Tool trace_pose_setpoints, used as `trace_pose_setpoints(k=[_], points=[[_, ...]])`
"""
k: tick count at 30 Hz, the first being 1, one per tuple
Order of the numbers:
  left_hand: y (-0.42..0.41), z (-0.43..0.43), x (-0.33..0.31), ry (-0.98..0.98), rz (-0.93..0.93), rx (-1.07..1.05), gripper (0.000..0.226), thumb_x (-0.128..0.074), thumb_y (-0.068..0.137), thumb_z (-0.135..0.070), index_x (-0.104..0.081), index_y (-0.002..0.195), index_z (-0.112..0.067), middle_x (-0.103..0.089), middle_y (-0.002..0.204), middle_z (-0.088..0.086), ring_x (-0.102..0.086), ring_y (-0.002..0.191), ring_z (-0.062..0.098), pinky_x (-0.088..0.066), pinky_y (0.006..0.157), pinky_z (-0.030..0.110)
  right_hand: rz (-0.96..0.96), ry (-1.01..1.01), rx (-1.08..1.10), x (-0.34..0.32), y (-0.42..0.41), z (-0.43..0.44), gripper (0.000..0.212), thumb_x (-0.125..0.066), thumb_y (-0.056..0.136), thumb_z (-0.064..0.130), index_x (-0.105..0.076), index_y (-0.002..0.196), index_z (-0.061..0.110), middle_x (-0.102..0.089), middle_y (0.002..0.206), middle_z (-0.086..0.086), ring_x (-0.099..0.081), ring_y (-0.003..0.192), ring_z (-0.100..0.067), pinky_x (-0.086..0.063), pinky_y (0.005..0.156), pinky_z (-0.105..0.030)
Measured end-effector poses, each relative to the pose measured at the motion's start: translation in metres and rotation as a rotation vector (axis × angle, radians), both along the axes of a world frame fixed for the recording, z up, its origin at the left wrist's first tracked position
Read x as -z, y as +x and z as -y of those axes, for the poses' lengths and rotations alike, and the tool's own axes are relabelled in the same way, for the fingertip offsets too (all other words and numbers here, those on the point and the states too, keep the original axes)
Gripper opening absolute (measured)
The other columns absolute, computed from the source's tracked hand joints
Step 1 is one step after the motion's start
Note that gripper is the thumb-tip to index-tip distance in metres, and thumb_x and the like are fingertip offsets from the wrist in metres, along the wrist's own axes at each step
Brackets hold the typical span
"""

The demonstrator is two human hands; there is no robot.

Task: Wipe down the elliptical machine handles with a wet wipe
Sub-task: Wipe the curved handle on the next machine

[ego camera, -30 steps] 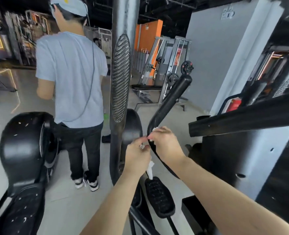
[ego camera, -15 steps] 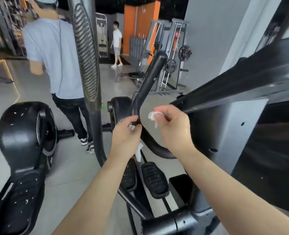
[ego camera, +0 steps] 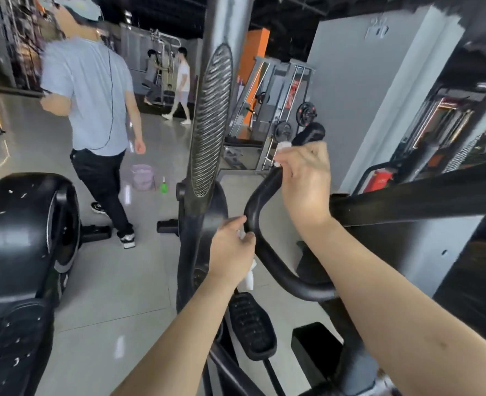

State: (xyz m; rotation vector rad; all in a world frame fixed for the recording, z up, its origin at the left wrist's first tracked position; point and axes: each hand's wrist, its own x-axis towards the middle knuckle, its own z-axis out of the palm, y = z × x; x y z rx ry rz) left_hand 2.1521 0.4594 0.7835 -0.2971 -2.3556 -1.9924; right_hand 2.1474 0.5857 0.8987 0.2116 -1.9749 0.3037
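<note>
While the right hand [ego camera: 307,178] is closing around the upper part of the curved black elliptical handle [ego camera: 267,261], pinching a bit of white wet wipe [ego camera: 283,145] against it, the left hand [ego camera: 231,250] is gripping the bend lower down, with another white wipe [ego camera: 248,277] dangling beneath its fingers. Each wipe is looking limp, light and damp, so bunching it in the palm seems best; the rigid handle should be resisting firm pressure.

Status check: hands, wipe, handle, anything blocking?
Left hand pinching wipe at handle bend. Right hand wiping higher with second wipe. Nothing blocking.
</note>
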Motion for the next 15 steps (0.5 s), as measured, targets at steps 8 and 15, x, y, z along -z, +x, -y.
trace_pose_setpoints(k=[8,15], points=[[-0.008,0.002,0.002,0.034,0.009,0.02,0.042,-0.06,0.097,-0.011,-0.063,0.139,-0.013,-0.062,0.141,0.0,-0.054,0.131,0.013,-0.035,0.101,0.018,0.103,0.056,0.059,0.032,0.004,0.012,0.029,-0.069,0.07,-0.027,-0.077,0.089,-0.006,-0.074,0.083,-0.016,-0.064,0.083,-0.037,-0.058,0.068,-0.047],[-0.005,0.009,0.004,0.068,0.001,0.029,0.044,-0.058,0.096,-0.006,-0.073,0.109,-0.045,-0.07,0.095,-0.008,-0.071,0.098,0.027,-0.057,0.094,0.046,0.635,0.06,0.211,0.053,0.001,0.032,0.027,-0.059,0.09,-0.007,-0.075,0.108,0.005,-0.07,0.108,-0.014,-0.063,0.101,-0.029,-0.054,0.093,-0.037]])
